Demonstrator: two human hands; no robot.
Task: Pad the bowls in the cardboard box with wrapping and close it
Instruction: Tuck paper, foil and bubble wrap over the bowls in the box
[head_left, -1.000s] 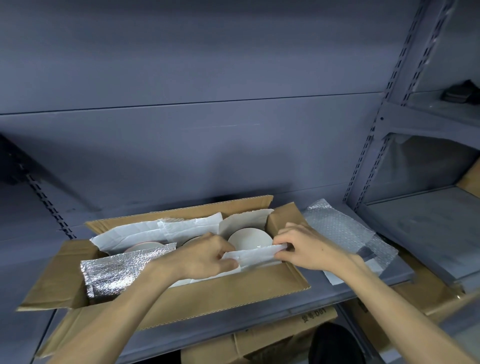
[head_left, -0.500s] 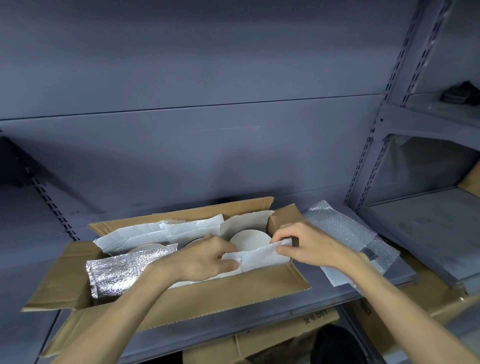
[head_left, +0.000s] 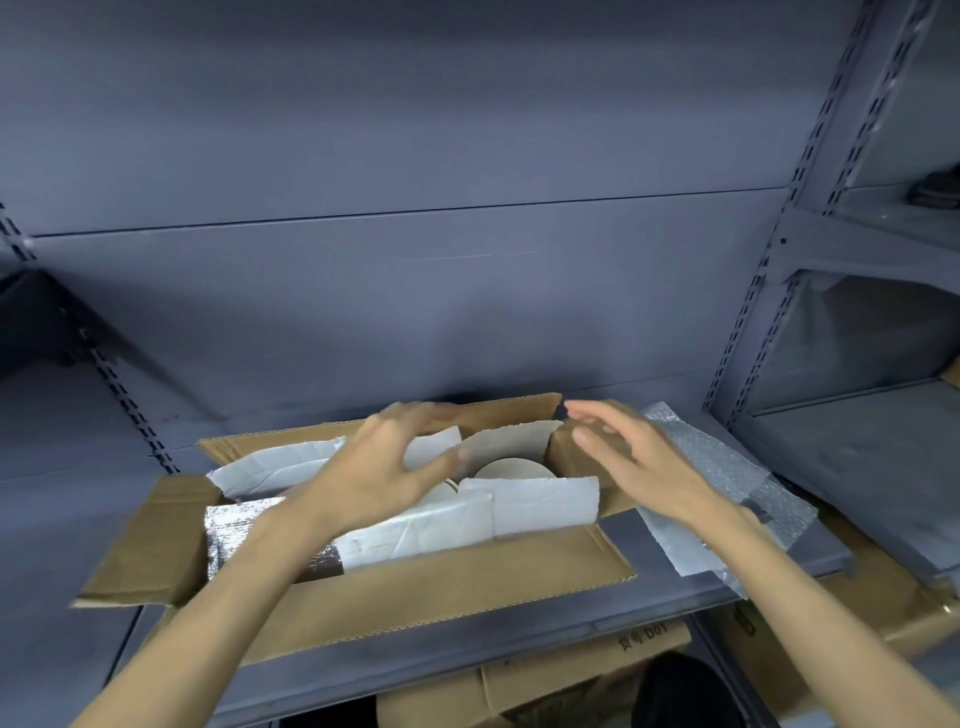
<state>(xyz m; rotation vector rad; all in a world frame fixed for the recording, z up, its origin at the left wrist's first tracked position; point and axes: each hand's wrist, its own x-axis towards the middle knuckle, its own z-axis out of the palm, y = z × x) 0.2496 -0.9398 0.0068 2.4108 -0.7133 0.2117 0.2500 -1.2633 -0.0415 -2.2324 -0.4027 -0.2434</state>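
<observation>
Pretty dim, bluish light; fingertips of both hands (head_left: 384, 467) are motion-blurred, and shelf uprights right of them get bent.

2 bare forearms, left hand (head_left: 382, 462) and right hand (head_left: 631, 457) ungloved.

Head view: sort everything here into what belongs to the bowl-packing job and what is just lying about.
Job:
cardboard box, flaps open
bowl inside it
white foam wrapping along the near side
silver foil wrapping
bubble wrap sheet beside the box
left hand and right hand, both open, holding nothing

Lying about:
boxes below the shelf
dark object on the upper right shelf
</observation>
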